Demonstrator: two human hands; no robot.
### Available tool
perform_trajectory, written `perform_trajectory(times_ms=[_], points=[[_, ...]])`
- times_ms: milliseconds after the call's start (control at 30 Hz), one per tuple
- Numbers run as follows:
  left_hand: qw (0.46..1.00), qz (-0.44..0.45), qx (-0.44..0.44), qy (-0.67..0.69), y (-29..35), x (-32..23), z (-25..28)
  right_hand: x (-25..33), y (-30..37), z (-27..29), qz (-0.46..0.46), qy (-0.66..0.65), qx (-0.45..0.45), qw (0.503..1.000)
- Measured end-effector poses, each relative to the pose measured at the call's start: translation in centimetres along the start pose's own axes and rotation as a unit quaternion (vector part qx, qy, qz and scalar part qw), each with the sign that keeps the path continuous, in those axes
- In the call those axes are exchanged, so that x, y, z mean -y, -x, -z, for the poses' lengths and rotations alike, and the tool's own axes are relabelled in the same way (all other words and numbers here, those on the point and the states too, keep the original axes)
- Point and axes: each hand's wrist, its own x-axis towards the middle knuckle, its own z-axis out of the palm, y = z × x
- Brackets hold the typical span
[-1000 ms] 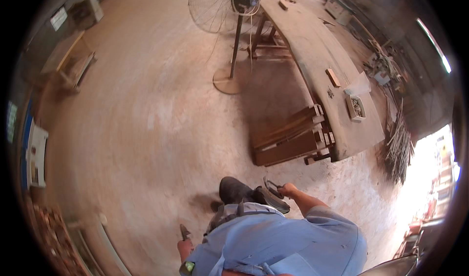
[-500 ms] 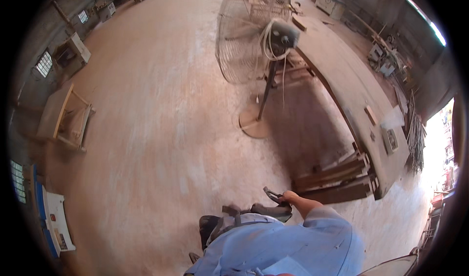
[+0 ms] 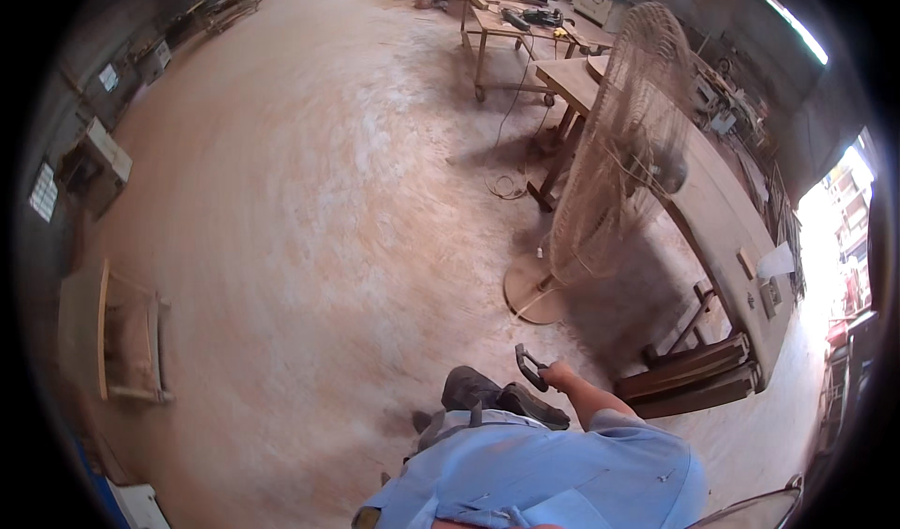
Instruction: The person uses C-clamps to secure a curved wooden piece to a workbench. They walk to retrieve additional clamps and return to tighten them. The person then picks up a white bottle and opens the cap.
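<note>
In front of my right hip, my right hand (image 3: 560, 376) is closed around a dark loop-shaped handle (image 3: 531, 368). The handle sticks out past the fingers over the floor; what kind of tool it belongs to cannot be made out. My right forearm (image 3: 602, 403) comes out of a light blue sleeve. Below the hand are my dark trousers and shoe (image 3: 466, 388), partly covered by the blue shirt (image 3: 553, 468). My left hand does not show. Ahead and to the right stands a large pedestal fan (image 3: 600, 182) with a dusty cage and a round base (image 3: 536, 290).
A long wooden workbench (image 3: 727, 210) runs along the right, with stacked dark beams (image 3: 689, 379) at its near end. Farther off, a wheeled table (image 3: 497, 23) carries power tools. A cord (image 3: 506, 189) lies on the dusty floor. A wooden frame (image 3: 131, 337) stands at left.
My view has swung and moved forward; the fan now sits farther right and shows its cage edge-on. The far table has come into view. My right hand still holds the dark handle.
</note>
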Motion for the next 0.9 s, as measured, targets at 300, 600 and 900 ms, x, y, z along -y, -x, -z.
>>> perform_trajectory(times_ms=[300, 600, 900], points=[[0.982, 0.034, -0.121, 0.143, -27.3, -22.7, 21.1, 18.8, -18.3, 0.0, 0.000, -0.024, 0.073, 0.997], [0.992, -0.019, -0.036, -0.122, -46.0, -46.7, 25.7, 46.0, -26.6, 16.9, -0.035, -0.133, -0.013, 0.990], [0.938, -0.169, 0.058, -0.297, -64.7, -82.1, 28.9, 62.4, -37.5, 26.7, -0.128, -0.223, -0.101, 0.961]])
